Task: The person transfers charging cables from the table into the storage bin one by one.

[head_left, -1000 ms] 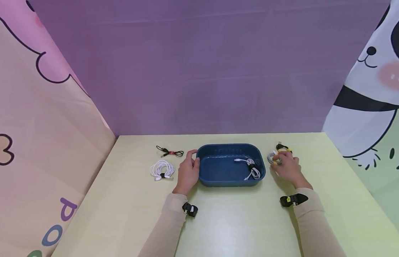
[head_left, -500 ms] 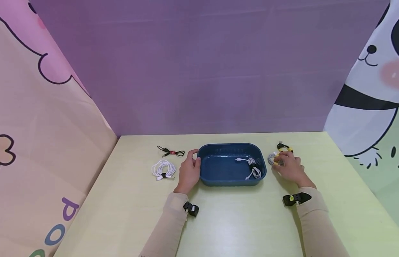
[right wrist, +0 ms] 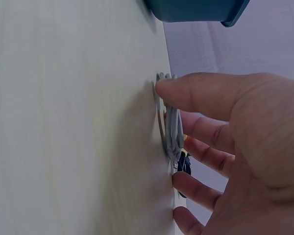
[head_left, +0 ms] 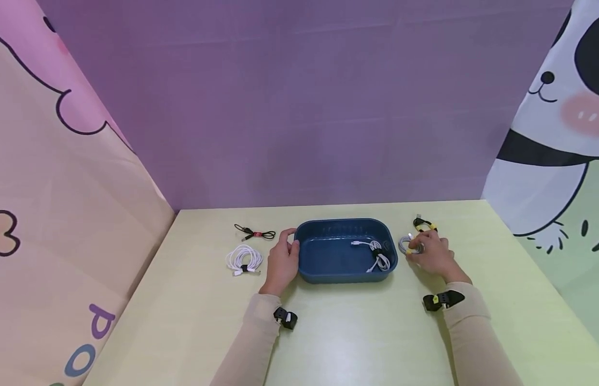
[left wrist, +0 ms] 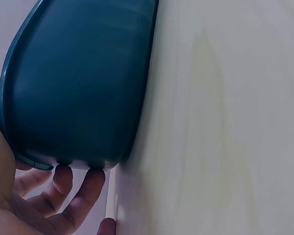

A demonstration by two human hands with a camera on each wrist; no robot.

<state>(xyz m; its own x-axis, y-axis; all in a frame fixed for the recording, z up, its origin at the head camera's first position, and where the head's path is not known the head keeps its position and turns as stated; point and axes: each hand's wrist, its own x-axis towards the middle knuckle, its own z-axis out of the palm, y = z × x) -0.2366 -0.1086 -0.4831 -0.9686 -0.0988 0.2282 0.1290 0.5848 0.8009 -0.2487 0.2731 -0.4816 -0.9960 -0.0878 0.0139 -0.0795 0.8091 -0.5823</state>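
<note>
My left hand (head_left: 281, 264) holds the left end of a blue plastic basket (head_left: 328, 278), thumb at the rim and fingertips against the outer wall. Inside the basket's right end lies a white charging cable (head_left: 380, 260) bundled with a black tie. Right of the basket, my right hand (head_left: 434, 256) pinches a coiled grey cable (right wrist: 172, 128) between thumb and fingers, close over the table. The coil stands on edge in the right wrist view, partly covered by the thumb. Just behind that hand sits a black cable (head_left: 422, 223) with a yellow tie, partly hidden by the fingers.
Left of the basket, a black cable (head_left: 254, 233) with a red tie lies behind a coiled white cable (head_left: 243, 260) with a black tie. A purple cloth (head_left: 299, 107) hangs behind the pale table (head_left: 357, 332), with printed cloths at both sides.
The right hand and the grey coil have shifted slightly toward the near side, showing more of the coil. The left hand and basket stay in place; the head view tilts a little.
</note>
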